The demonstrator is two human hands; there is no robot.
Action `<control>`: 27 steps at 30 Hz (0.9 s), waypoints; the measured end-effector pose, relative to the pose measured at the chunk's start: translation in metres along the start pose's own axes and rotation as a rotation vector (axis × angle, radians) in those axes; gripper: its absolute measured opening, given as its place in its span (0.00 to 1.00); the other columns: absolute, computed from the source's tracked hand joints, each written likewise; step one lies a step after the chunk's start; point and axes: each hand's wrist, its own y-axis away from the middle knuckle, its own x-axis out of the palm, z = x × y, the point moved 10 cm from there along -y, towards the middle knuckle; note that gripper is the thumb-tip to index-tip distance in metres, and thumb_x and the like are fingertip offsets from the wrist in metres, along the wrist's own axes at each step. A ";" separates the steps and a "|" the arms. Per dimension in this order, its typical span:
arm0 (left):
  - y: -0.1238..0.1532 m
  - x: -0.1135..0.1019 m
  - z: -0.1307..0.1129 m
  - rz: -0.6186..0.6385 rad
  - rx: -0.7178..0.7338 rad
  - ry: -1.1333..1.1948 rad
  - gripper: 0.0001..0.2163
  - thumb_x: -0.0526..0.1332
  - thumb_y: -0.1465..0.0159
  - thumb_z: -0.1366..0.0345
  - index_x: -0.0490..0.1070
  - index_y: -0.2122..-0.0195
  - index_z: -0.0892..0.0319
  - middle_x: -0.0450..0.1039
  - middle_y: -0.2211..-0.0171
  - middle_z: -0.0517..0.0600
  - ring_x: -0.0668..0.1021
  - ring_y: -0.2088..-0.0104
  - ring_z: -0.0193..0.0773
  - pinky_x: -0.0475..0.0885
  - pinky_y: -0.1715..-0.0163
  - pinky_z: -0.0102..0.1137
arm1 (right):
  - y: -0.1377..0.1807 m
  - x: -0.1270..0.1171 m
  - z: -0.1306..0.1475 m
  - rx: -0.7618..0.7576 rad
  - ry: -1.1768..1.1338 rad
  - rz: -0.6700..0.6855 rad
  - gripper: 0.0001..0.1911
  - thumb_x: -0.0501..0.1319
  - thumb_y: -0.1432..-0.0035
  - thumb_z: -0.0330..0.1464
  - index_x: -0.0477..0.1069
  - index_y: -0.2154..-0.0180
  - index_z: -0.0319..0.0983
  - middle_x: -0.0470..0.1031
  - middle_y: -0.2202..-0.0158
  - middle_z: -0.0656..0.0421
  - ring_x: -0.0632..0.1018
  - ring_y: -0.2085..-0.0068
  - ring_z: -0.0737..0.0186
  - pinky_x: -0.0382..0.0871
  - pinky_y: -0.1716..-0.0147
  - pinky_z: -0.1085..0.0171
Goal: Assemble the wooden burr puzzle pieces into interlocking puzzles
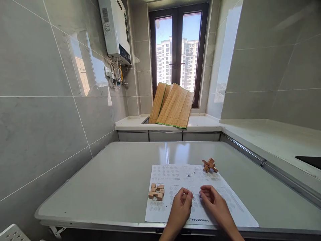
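Over a printed instruction sheet [185, 201], my left hand [182, 203] has its fingers curled in, and no object shows in them. My right hand [213, 200] is beside it, the fingers bent and the thumb apart from them, with nothing visible between. The two hands do not touch each other. Left of my left hand, several small notched wooden puzzle pieces [156, 192] lie grouped on the sheet's left side. At the sheet's far right corner sits a cluster of crossed brown wooden puzzle pieces [209, 165], beyond my right hand.
The sheet lies on a pale folding table [107, 187] with a centre seam. Behind it, a bamboo mat [175, 105] leans at the window on a white counter [205, 121]. The counter continues along the right [276, 137]. A water heater [115, 31] hangs on the left wall.
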 end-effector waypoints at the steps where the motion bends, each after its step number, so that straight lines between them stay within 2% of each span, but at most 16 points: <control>1: 0.000 0.000 0.000 -0.002 0.001 -0.002 0.24 0.63 0.42 0.39 0.63 0.68 0.57 0.56 0.81 0.36 0.55 0.83 0.24 0.50 0.82 0.23 | 0.004 0.006 0.009 -0.037 0.022 0.045 0.15 0.60 0.43 0.44 0.73 0.60 0.41 0.81 0.64 0.55 0.81 0.62 0.53 0.74 0.61 0.60; 4: 0.000 0.000 -0.002 -0.005 0.007 -0.010 0.24 0.62 0.42 0.39 0.64 0.67 0.57 0.56 0.81 0.36 0.55 0.83 0.25 0.51 0.82 0.23 | 0.010 0.016 0.026 -0.109 0.097 0.119 0.14 0.58 0.40 0.43 0.74 0.61 0.41 0.81 0.64 0.55 0.79 0.65 0.55 0.72 0.63 0.60; 9: 0.000 -0.001 -0.004 -0.013 0.023 -0.040 0.23 0.62 0.41 0.39 0.64 0.67 0.57 0.56 0.81 0.36 0.55 0.83 0.25 0.51 0.81 0.23 | 0.008 0.014 0.026 -0.082 0.137 0.141 0.14 0.56 0.38 0.44 0.73 0.63 0.41 0.80 0.66 0.57 0.78 0.66 0.55 0.69 0.64 0.61; 23: 0.001 -0.001 -0.005 -0.014 0.025 -0.062 0.22 0.61 0.40 0.40 0.64 0.67 0.57 0.55 0.80 0.37 0.55 0.82 0.26 0.52 0.80 0.23 | 0.010 0.011 0.027 -0.069 0.109 0.131 0.14 0.57 0.38 0.44 0.74 0.62 0.42 0.80 0.66 0.58 0.79 0.65 0.55 0.70 0.63 0.61; 27: 0.006 0.003 -0.017 0.013 0.031 -0.090 0.22 0.59 0.38 0.40 0.64 0.68 0.57 0.54 0.80 0.37 0.56 0.81 0.27 0.52 0.80 0.24 | 0.010 0.009 0.029 -0.085 0.089 0.119 0.15 0.58 0.39 0.45 0.75 0.62 0.41 0.81 0.67 0.57 0.79 0.66 0.55 0.71 0.64 0.61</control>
